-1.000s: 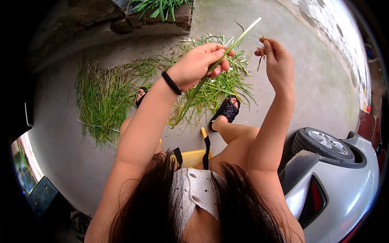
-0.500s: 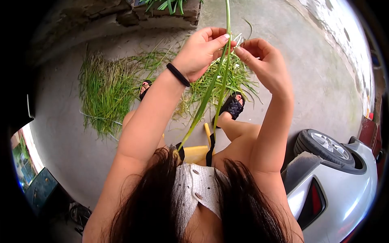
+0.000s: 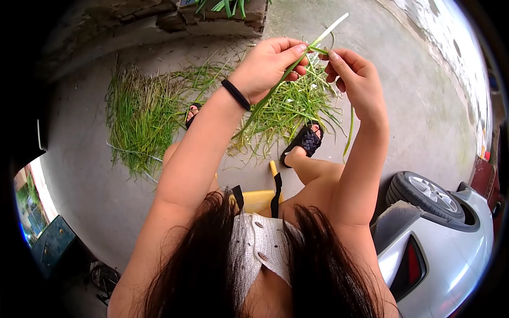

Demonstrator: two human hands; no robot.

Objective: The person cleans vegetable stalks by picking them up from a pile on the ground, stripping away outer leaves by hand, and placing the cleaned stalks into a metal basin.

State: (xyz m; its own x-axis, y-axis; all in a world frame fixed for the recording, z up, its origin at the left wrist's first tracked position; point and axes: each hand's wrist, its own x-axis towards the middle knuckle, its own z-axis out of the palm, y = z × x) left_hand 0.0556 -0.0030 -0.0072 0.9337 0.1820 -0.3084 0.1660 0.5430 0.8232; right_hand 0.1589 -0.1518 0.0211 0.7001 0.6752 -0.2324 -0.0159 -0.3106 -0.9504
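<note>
Pinched between the thumb and fingers of my left hand [image 3: 275, 66] is a green stalk [image 3: 273, 93], its white end pointing up and to the right. My right hand [image 3: 352, 74] is closed on a green leaf [image 3: 318, 50] that runs from the stalk to my fingertips. The leaf's loose end hangs below the right hand. Beneath my hands, loose green stalks and trimmings [image 3: 291, 106] lie scattered on the ground. A thicker pile of long stalks [image 3: 143, 111] lies to the left.
Green leaves [image 3: 228, 6] lie on a brick ledge [image 3: 238, 22] at the top. My sandalled feet [image 3: 305, 140] flank the scattered stalks. A yellow object [image 3: 257, 200] with black straps is between my legs. A silver car part [image 3: 450, 254] and a wheel [image 3: 427, 193] are at the right.
My right hand has pulled slightly right with a leaf, which now stretches away from the stalk. The stalk has tilted so its white end points up and right.
</note>
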